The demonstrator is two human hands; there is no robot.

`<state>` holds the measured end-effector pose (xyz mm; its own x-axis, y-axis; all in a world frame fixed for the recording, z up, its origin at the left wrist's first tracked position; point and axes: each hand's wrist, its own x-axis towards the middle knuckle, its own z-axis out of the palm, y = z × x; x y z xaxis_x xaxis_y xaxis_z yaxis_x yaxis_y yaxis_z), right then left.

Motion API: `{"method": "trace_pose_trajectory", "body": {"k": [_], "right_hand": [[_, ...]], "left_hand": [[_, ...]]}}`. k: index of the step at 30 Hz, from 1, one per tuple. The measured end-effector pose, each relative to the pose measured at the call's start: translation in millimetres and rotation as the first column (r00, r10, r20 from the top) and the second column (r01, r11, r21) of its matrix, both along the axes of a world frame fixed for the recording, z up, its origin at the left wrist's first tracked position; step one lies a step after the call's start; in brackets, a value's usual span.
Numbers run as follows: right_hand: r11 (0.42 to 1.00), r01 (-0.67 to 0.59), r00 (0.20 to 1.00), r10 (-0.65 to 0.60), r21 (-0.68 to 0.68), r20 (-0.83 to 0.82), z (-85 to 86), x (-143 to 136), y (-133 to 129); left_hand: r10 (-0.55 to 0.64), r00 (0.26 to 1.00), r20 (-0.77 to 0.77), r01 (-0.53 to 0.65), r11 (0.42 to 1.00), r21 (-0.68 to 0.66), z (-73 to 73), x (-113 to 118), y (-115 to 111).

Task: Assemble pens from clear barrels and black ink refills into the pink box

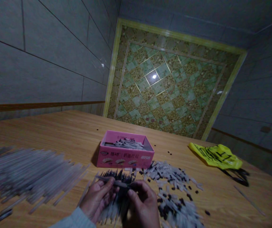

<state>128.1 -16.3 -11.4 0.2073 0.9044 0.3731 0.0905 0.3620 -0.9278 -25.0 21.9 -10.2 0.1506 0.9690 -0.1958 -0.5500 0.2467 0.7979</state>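
Wood-grain table (67, 133) against a tiled wall (50, 63). Slim pen (120, 183) held over the near side, before the pink box (124, 159). Left hand (95, 198): fingers pinching its middle. Right hand (146, 202): fingers closed around the thicker end. Probably light, stiff, slippery; grip the barrel, spare the thin end.

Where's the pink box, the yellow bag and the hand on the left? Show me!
Pink box (124, 160): head view, on its front side.
Yellow bag (221, 157): head view, on its crumpled middle.
Left hand (100, 197): head view, on the back of the hand near the thumb.
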Motion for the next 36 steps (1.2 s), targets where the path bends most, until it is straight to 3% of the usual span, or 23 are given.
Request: {"method": "trace_pose_trajectory", "body": {"k": [13, 18, 23, 26, 32, 36], "right_hand": [[0.999, 0.032, 0.996, -0.032, 0.01, 0.084, 2.0, 0.6, -2.3], [0.998, 0.041, 0.998, -0.039, -0.054, 0.04, -0.8, 1.2, -0.7], [0.99, -0.03, 0.998, 0.022, -0.135, -0.061, -11.6, -0.1, 2.2], [0.981, -0.076, 0.996, 0.066, -0.179, -0.061, -10.9, -0.6, 0.9], [0.999, -0.036, 0.993, 0.039, -0.028, 0.114, -7.8, 1.7, -0.4], [0.995, -0.015, 0.99, 0.029, -0.099, 0.136, -10.8, 2.3, 0.9]], "left_hand": [[0.01, 0.998, -0.066, -0.008, 1.0, 0.028, 9.7, 0.1, -6.6], [-0.02, 0.993, -0.114, 0.034, 0.993, 0.118, 8.5, -2.1, -3.7], [-0.01, 0.982, -0.191, 0.06, 0.964, 0.26, 6.5, -2.6, -3.5], [0.005, 0.978, -0.207, 0.047, 0.968, 0.247, 7.6, -2.4, -4.0], [-0.014, 0.988, -0.156, 0.045, 0.98, 0.196, 7.6, -3.3, -2.3], [-0.022, 0.985, -0.169, 0.054, 0.981, 0.187, 7.0, -2.4, -3.3]]}}
